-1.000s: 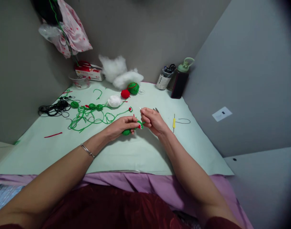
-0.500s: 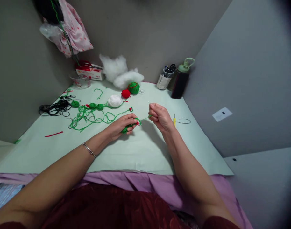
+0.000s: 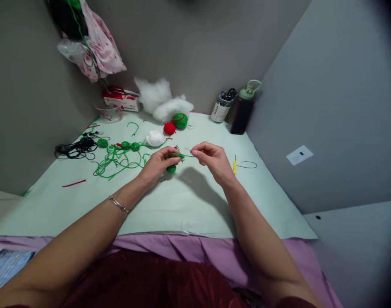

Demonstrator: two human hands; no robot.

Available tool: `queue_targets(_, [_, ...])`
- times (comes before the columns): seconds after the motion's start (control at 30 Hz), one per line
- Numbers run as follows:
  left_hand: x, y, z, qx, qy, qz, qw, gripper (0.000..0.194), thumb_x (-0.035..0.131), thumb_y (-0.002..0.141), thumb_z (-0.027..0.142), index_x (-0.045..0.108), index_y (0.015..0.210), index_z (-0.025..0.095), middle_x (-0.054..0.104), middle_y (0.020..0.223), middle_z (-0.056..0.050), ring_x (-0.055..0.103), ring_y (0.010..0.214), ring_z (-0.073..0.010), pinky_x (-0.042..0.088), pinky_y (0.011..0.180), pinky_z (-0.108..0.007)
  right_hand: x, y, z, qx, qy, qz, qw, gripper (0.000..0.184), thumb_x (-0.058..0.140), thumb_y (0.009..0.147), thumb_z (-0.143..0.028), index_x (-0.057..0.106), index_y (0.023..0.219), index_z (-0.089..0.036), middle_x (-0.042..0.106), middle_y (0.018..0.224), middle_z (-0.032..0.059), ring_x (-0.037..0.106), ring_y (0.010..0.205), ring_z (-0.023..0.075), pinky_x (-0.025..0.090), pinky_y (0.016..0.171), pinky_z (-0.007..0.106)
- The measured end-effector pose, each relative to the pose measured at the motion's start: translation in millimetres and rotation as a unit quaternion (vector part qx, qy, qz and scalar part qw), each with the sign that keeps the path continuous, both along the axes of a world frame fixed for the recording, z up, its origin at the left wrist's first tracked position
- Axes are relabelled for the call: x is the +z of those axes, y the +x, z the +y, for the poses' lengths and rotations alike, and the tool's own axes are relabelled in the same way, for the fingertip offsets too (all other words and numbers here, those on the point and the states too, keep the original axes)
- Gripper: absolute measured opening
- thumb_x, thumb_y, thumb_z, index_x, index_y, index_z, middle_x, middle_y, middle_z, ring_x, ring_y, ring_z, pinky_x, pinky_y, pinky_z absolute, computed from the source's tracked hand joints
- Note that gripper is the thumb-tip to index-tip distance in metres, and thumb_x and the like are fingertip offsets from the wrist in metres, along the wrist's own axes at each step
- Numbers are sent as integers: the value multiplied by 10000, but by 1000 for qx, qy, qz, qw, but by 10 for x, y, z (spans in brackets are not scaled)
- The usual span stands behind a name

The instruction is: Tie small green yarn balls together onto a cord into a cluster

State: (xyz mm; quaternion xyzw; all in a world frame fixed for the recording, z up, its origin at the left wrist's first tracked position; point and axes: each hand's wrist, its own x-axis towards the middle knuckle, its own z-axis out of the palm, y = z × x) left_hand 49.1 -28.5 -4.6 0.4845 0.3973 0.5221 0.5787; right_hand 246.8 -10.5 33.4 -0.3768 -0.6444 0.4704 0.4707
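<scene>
My left hand point(image 3: 160, 164) pinches a small green crocheted piece point(image 3: 179, 155) with bits of red and white at its edge. Below those fingers shows a round green crocheted ball point(image 3: 171, 169); whether it is joined to the piece I cannot tell. Close on the right, my right hand point(image 3: 213, 159) is closed on a thin needle point(image 3: 187, 149), whose tip points left toward the piece. A strand of green yarn point(image 3: 189, 156) runs between the two hands.
Tangled green yarn point(image 3: 107, 167) and black cord point(image 3: 76, 147) lie left. Behind are a white yarn ball point(image 3: 154, 138), a red ball point(image 3: 169, 128), a green ball point(image 3: 182, 121) and stuffing point(image 3: 170, 108). A yellow-handled tool point(image 3: 235, 167), pen cup point(image 3: 221, 109) and bottle point(image 3: 242, 113) stand or lie right.
My right hand has turned and come left and closer to my left hand, its needle now pointing left. My left hand has raised and tilted the green piece, so the green ball below shows more.
</scene>
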Motion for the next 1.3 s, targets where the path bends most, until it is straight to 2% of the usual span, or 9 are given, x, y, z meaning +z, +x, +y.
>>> queue_targets(0.13, [-10,-31,22,24,24,7,999,280,835,735,347,692,929,204,667,830,8,580,741,-114,450,689,-249,-38,-24,-37,-40,128,-92,987,162,748,853,-351,739,788,-203,582,782,15,496,708,134,384,636,285])
queue_targets(0.3, [-11,-32,22,29,36,22,999,262,816,759,345,697,947,206,664,850,5,576,749,-113,441,693,-250,-50,-22,-66,-42,180,-169,968,88,696,890,-212,726,809,-201,551,756,0,486,672,126,374,635,289])
queue_targets(1.3, [-15,-41,30,22,43,51,998,269,830,739,378,740,916,196,665,796,-5,573,719,-124,439,664,-265,-43,-5,-79,-39,176,-215,960,104,649,880,-157,692,791,-189,545,769,-4,484,663,119,364,632,283])
